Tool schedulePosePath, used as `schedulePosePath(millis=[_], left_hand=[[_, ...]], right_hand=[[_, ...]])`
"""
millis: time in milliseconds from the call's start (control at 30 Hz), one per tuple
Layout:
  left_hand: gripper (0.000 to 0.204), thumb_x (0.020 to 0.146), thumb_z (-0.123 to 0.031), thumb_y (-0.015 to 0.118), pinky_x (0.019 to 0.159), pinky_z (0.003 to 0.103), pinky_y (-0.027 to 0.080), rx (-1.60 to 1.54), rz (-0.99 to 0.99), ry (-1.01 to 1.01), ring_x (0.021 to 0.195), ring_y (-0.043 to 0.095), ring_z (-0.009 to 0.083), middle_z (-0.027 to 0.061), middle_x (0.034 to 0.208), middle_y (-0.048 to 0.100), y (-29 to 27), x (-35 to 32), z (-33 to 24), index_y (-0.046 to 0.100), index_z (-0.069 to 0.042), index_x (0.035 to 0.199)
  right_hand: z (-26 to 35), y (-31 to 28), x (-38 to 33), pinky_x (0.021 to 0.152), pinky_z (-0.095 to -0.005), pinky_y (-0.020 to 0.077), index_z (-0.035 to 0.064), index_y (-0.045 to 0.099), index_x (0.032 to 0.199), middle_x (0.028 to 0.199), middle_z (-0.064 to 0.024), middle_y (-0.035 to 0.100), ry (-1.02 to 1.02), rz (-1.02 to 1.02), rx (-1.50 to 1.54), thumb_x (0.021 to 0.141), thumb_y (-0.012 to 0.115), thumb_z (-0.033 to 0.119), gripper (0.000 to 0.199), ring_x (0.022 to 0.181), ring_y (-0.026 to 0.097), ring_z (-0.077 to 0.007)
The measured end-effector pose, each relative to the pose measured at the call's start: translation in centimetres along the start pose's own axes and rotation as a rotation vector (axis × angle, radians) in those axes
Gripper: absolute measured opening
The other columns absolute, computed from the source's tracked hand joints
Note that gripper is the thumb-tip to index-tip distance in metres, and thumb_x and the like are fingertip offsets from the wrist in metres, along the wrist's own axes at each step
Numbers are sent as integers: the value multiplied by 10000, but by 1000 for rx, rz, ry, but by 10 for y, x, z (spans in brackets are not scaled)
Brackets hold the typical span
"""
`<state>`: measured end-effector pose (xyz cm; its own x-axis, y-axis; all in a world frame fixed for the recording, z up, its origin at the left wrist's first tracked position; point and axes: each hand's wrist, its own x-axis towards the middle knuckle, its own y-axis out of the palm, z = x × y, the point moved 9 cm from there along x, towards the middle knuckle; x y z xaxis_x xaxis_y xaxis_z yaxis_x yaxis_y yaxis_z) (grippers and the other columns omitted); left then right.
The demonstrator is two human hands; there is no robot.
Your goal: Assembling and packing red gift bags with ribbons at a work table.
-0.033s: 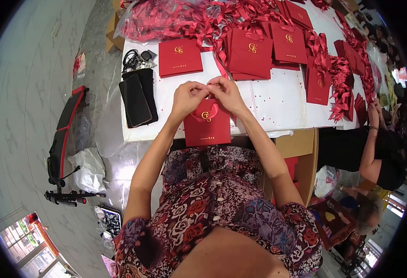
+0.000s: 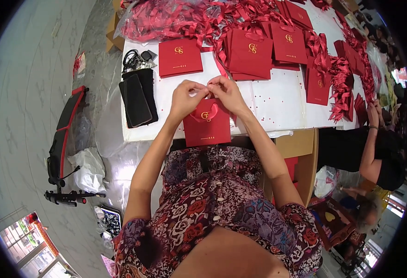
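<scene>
A small red paper gift bag [image 2: 206,132] with gold print lies at the table's near edge, partly over my lap. Its pinkish-red ribbon handle [image 2: 214,112] loops across the front. Just beyond the bag's top edge, my left hand [image 2: 188,98] and my right hand [image 2: 228,95] meet, thumbs and forefingers pinched together. What looks like a bit of red ribbon runs between their fingertips, mostly hidden by the fingers. Past my hands, to the left, lies a stack of red bags [image 2: 180,58]; to the right is another pile of red bags [image 2: 251,55].
Red ribbons in clear plastic [image 2: 161,21] heap along the far side. A black phone [image 2: 137,99] and cables [image 2: 131,60] lie at left. More bags [image 2: 289,44] and ribbon bundles [image 2: 341,88] sit rightward. A cardboard box [image 2: 300,148] stands beside me; another person's arm [image 2: 371,146] is at right.
</scene>
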<state>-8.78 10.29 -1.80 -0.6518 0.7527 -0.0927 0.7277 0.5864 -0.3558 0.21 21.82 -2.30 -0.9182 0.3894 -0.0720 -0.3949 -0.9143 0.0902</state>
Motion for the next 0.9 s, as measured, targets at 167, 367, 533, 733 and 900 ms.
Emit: schedulePosePath(millis=[167, 367, 533, 733, 900], left_hand=[[447, 855, -243, 752, 836, 287, 506, -176, -145, -90, 942, 649, 179, 93, 1039, 678, -46, -30, 13, 598, -29, 1217], [477, 883, -124, 719, 872, 271, 495, -937, -47, -148, 997, 625, 126, 73, 1145, 654, -32, -69, 2, 521, -12, 1301], [343, 913, -90, 673, 868, 270, 492, -457, -187, -109, 993, 603, 113, 50, 1090, 660, -24, -91, -17, 577, 9, 1227], [245, 942, -41, 609, 851, 257, 477, -343, -112, 101, 960, 587, 103, 64, 1048, 671, -31, -112, -66, 584, 26, 1176], [416, 787, 78, 625, 840, 326, 479, 119, -170, 238, 942, 608, 233, 96, 1005, 653, -53, -110, -89, 588, -33, 1186]], right_hand=[[30, -36, -3, 695, -209, 488, 48, 629, 1039, 863, 18, 612, -27, -240, 216, 972, 605, 164, 136, 765, 569, -51], [8, -46, -5, 677, -202, 458, 74, 625, 1051, 824, 39, 617, 75, -508, 504, 981, 617, 216, 158, 706, 546, -41], [19, -35, 6, 643, -207, 448, 74, 634, 1054, 824, 43, 613, 101, -483, 455, 975, 624, 212, 159, 693, 541, -47], [42, -60, 16, 605, -193, 410, 57, 638, 1059, 793, 41, 619, -80, -459, 200, 964, 637, 218, 187, 642, 521, -34], [51, -74, 4, 691, -210, 481, 8, 629, 1006, 862, -10, 639, -131, -307, 52, 901, 673, 89, 139, 782, 599, -69]])
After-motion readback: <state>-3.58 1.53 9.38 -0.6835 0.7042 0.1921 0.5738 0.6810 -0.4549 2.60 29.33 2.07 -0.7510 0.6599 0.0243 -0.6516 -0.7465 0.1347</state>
